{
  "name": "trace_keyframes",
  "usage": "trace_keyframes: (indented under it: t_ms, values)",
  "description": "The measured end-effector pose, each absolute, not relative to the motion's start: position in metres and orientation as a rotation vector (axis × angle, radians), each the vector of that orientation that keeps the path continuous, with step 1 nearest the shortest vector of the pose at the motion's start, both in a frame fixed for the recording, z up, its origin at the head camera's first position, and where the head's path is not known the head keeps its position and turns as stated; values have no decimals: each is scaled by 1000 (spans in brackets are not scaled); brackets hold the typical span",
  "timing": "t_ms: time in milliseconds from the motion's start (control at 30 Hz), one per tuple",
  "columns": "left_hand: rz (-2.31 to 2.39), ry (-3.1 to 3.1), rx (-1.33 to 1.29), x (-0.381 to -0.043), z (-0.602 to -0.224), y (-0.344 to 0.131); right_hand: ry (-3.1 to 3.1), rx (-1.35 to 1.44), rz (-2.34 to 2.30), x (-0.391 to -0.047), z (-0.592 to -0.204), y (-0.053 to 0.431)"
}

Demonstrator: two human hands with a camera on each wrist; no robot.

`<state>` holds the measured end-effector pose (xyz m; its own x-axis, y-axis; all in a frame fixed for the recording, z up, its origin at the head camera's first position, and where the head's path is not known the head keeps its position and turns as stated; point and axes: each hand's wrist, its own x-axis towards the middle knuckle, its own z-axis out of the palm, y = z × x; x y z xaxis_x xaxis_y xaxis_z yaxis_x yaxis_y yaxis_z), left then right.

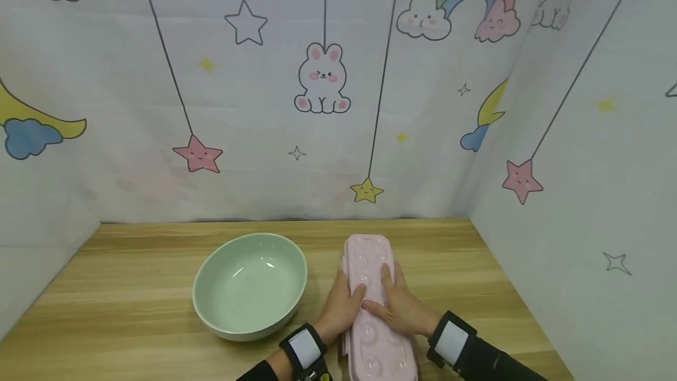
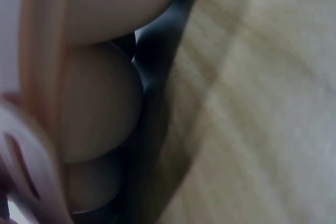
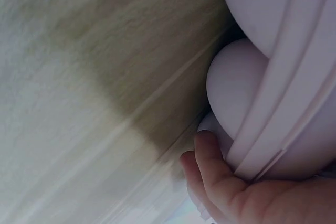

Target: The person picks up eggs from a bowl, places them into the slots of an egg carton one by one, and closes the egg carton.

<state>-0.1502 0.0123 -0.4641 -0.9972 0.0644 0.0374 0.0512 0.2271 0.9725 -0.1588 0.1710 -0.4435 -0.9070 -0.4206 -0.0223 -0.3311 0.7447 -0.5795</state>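
A long pink plastic egg box with rounded bumps along its lid lies lengthwise, pointing away from me. My left hand grips its left side, thumb over the lid. From the other side my right hand holds it, with the thumb on top and fingers along the edge. The lid looks closed, so whatever may be inside is hidden. In the right wrist view, fingers reach under the rim beside the rounded cups. The left wrist view shows the cups close over the wood.
A pale green bowl stands to the left of the box, its inside bare. Both are on a wood-grain table. A white printed cloth rises behind the table's back edge and along the sides.
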Motion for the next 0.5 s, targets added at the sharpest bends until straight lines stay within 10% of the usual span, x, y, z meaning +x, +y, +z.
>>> trace_keyframes:
  t_ms: [500]
  values:
    - [2078,2257,168,-153,-472,11,2791,-623,-882,-162,-447,173]
